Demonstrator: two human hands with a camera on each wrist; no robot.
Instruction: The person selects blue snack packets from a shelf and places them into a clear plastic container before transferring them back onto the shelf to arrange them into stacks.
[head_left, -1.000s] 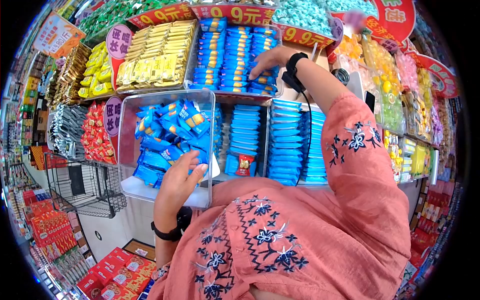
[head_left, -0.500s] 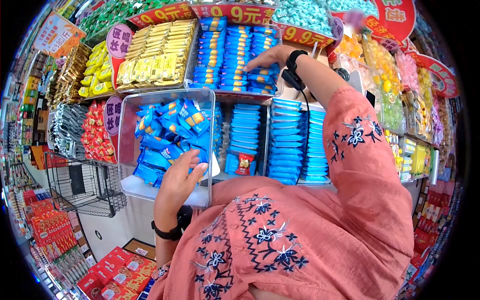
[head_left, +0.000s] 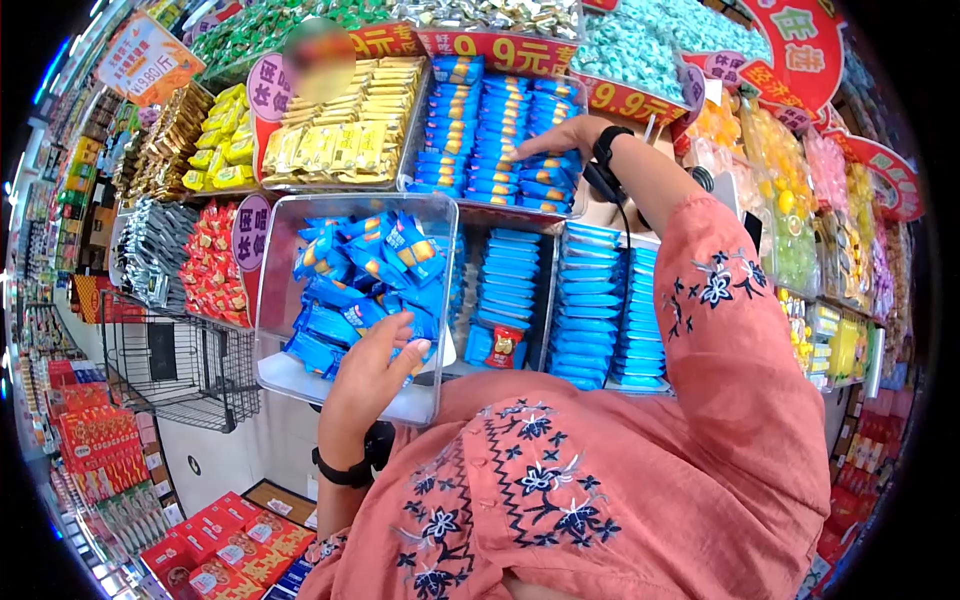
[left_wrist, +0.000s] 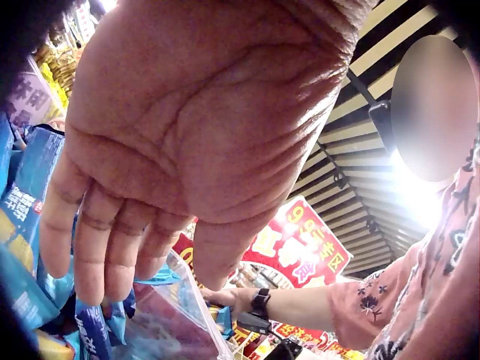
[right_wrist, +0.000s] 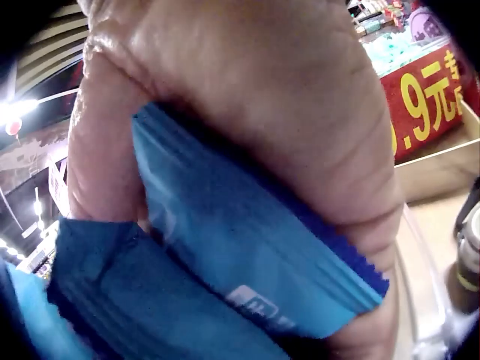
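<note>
In the head view my left hand lies over the near corner of a clear plastic bin full of loose blue snack packets. In the left wrist view its straight fingers touch the packets, with the thumb apart. My right hand is at the right column of the upper bin of stacked blue packets. The right wrist view has a blue snack packet against the palm, between thumb and fingers, and another just below it. The fingertips are mostly hidden behind the packets.
Yellow packets fill the bin left of the upper blue one. Lower bins hold blue stacks and one red packet. A wire cart stands at the left. Red price signs edge the shelf.
The whole head view has shifted, so the shelves sit a little further right and lower. My right hand's thumb has moved left over the packets since the first frame; the left hand keeps its place.
</note>
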